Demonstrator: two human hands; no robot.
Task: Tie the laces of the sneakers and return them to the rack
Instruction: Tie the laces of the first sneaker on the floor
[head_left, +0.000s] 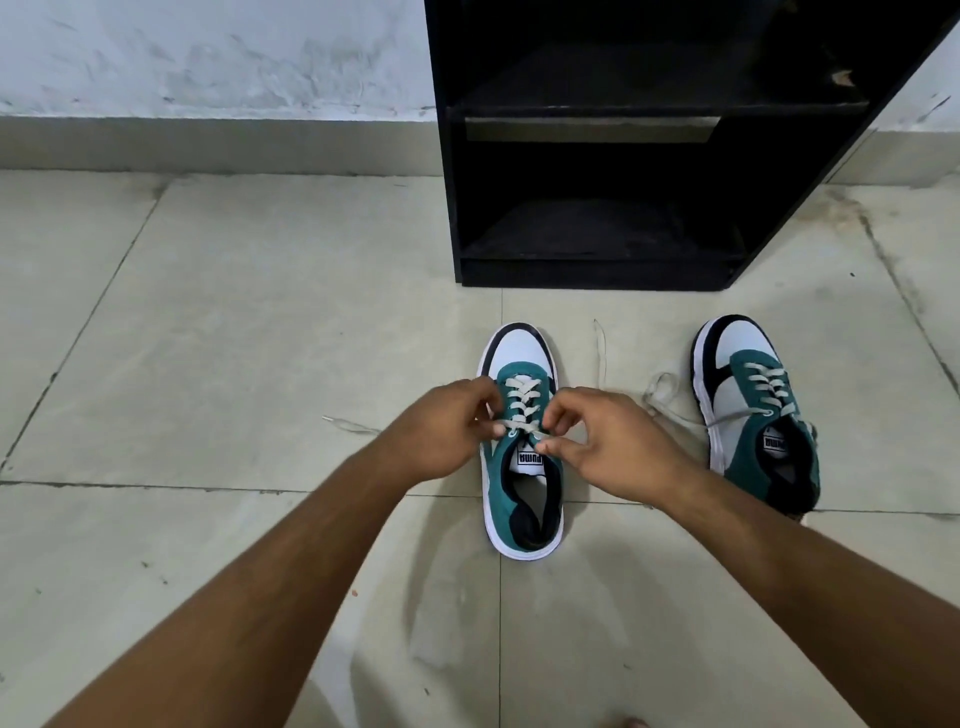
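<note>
Two teal, white and black sneakers stand on the tiled floor, toes toward the black rack (597, 260). The left sneaker (522, 499) lies between my hands. My left hand (441, 431) pinches its white lace at the left side of the tongue. My right hand (613, 441) pinches the lace at the right side, fingertips nearly meeting over the top eyelets. Loose lace ends trail on the floor to either side. The right sneaker (753, 410) stands apart at the right, its lace (670, 400) lying untied on the floor.
The rack has two open shelves, both dark with no shoes visible in them. A white wall with a grey skirting (208, 145) runs behind. Beige floor tiles (234, 338) spread to the left and toward me.
</note>
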